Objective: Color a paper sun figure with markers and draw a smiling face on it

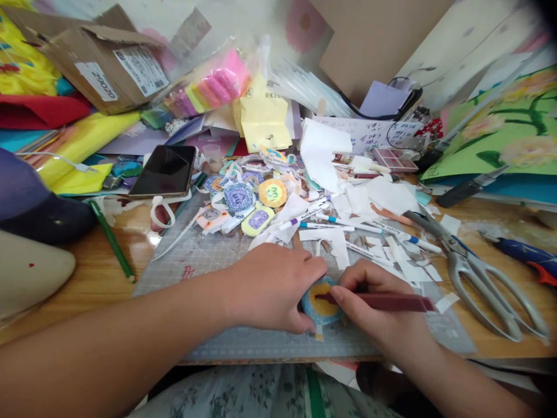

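A round badge with a blue rim and an orange-yellow middle (321, 313) lies near the front edge of the grey cutting mat (243, 343). My left hand (274, 287) grips it from the left, with thumb and fingers at its rim. In my right hand (374, 296) is a dark red marker (391, 301), pinched between thumb and fingers. The marker's tip meets the yellow middle, where a short dark mark shows. Beyond my hands lie several decorated badges, among them an orange one (272, 193) and a purple one (239, 198).
Paper scraps (391, 195) and acrylic markers (343, 226) cover the mat's right half. Large scissors (483, 278) lie at the right, near a blue-handled tool (524, 253). A phone (164, 170), a green pencil (112, 241) and a cardboard box (104, 64) are on the left.
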Action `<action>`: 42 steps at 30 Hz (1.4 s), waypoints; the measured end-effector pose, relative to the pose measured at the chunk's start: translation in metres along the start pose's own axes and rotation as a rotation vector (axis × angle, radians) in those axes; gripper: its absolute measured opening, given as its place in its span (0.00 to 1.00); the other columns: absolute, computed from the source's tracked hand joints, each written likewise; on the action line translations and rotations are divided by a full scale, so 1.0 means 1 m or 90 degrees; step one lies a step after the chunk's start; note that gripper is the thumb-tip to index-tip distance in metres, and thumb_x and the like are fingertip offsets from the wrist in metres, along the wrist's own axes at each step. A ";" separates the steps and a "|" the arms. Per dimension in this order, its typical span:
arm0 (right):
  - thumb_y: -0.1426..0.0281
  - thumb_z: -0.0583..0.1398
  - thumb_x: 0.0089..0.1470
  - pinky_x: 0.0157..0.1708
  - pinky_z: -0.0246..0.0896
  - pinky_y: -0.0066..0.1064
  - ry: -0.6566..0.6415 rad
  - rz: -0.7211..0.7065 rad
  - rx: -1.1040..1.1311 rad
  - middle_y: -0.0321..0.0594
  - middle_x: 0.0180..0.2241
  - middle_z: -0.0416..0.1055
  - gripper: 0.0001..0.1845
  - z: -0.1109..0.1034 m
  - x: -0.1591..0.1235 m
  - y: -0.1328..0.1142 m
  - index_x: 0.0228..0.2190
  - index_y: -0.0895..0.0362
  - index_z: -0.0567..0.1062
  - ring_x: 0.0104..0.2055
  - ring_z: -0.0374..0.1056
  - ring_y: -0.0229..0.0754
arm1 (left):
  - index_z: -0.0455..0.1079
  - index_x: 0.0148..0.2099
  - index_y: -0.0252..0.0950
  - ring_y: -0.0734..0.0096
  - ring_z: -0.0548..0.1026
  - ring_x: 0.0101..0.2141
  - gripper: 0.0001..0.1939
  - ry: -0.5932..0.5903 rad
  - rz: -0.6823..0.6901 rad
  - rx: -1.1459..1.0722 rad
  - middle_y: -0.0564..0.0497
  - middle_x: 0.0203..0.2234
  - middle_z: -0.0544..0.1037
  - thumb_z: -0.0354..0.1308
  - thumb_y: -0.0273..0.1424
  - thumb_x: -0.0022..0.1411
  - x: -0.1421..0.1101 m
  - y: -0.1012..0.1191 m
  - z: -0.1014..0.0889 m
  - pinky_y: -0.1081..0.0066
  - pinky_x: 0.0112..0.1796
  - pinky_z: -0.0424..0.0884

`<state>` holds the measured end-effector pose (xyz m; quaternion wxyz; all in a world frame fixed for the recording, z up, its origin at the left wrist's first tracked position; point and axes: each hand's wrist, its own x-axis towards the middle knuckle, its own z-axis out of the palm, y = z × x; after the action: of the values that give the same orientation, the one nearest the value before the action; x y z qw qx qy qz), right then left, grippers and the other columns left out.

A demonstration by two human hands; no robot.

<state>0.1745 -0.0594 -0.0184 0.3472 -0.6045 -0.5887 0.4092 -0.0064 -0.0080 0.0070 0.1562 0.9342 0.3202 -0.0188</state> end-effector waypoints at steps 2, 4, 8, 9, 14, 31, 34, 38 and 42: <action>0.63 0.61 0.46 0.20 0.51 0.29 0.005 0.003 -0.005 0.33 0.18 0.65 0.10 0.000 0.000 0.000 0.20 0.54 0.67 0.21 0.58 0.38 | 0.62 0.39 0.41 0.60 0.74 0.29 0.24 -0.002 -0.001 -0.002 0.54 0.32 0.74 0.62 0.49 0.46 0.000 0.000 0.000 0.69 0.22 0.59; 0.63 0.60 0.47 0.20 0.50 0.28 0.008 0.010 -0.004 0.33 0.18 0.65 0.10 -0.001 0.000 0.000 0.20 0.54 0.67 0.21 0.57 0.37 | 0.62 0.38 0.41 0.60 0.74 0.29 0.23 -0.005 -0.004 -0.004 0.54 0.31 0.74 0.62 0.49 0.46 0.001 0.000 0.000 0.69 0.22 0.59; 0.63 0.60 0.47 0.20 0.49 0.28 0.014 0.015 -0.004 0.32 0.18 0.64 0.12 -0.002 0.000 0.000 0.19 0.54 0.66 0.21 0.56 0.36 | 0.63 0.38 0.41 0.60 0.74 0.29 0.23 -0.003 -0.006 -0.010 0.54 0.31 0.74 0.62 0.48 0.46 0.000 0.001 -0.001 0.68 0.22 0.59; 0.63 0.60 0.46 0.20 0.49 0.28 0.014 0.015 -0.004 0.31 0.17 0.64 0.12 -0.002 0.000 0.000 0.19 0.54 0.66 0.21 0.55 0.36 | 0.63 0.39 0.41 0.60 0.74 0.29 0.23 -0.003 -0.007 -0.012 0.54 0.31 0.74 0.62 0.48 0.46 0.000 0.001 -0.001 0.68 0.23 0.60; 0.62 0.61 0.46 0.20 0.51 0.28 0.017 0.017 0.001 0.32 0.18 0.65 0.12 -0.004 0.000 0.001 0.18 0.54 0.66 0.21 0.57 0.37 | 0.63 0.39 0.41 0.60 0.74 0.30 0.22 -0.001 -0.005 -0.019 0.54 0.32 0.74 0.62 0.47 0.46 -0.001 0.001 -0.001 0.68 0.23 0.61; 0.66 0.60 0.47 0.20 0.52 0.28 -0.021 -0.038 0.006 0.31 0.18 0.64 0.11 -0.001 -0.001 0.005 0.18 0.53 0.66 0.20 0.59 0.37 | 0.62 0.40 0.41 0.59 0.74 0.29 0.24 -0.003 -0.003 -0.006 0.54 0.32 0.75 0.62 0.49 0.46 0.000 0.000 0.000 0.67 0.23 0.64; 0.65 0.61 0.48 0.20 0.52 0.29 -0.010 -0.031 0.011 0.31 0.18 0.65 0.11 -0.001 0.000 0.005 0.19 0.53 0.66 0.21 0.60 0.38 | 0.63 0.39 0.41 0.59 0.74 0.30 0.23 -0.009 -0.004 -0.013 0.53 0.32 0.75 0.62 0.48 0.47 -0.001 0.001 -0.002 0.67 0.25 0.64; 0.65 0.61 0.48 0.19 0.52 0.29 0.012 -0.025 -0.004 0.32 0.18 0.65 0.11 -0.001 0.001 0.003 0.19 0.52 0.67 0.20 0.58 0.38 | 0.63 0.39 0.41 0.59 0.75 0.30 0.22 -0.011 -0.014 -0.020 0.52 0.32 0.75 0.62 0.47 0.46 -0.002 0.002 -0.003 0.68 0.25 0.64; 0.65 0.61 0.47 0.18 0.50 0.29 0.025 -0.018 -0.010 0.33 0.17 0.64 0.11 -0.001 0.001 0.003 0.18 0.52 0.66 0.20 0.57 0.38 | 0.63 0.39 0.41 0.59 0.75 0.30 0.22 -0.014 -0.017 -0.022 0.53 0.32 0.75 0.62 0.47 0.47 -0.001 0.002 -0.003 0.67 0.25 0.64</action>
<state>0.1766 -0.0585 -0.0204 0.3601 -0.6065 -0.5935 0.3876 -0.0056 -0.0092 0.0109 0.1751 0.9269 0.3311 -0.0254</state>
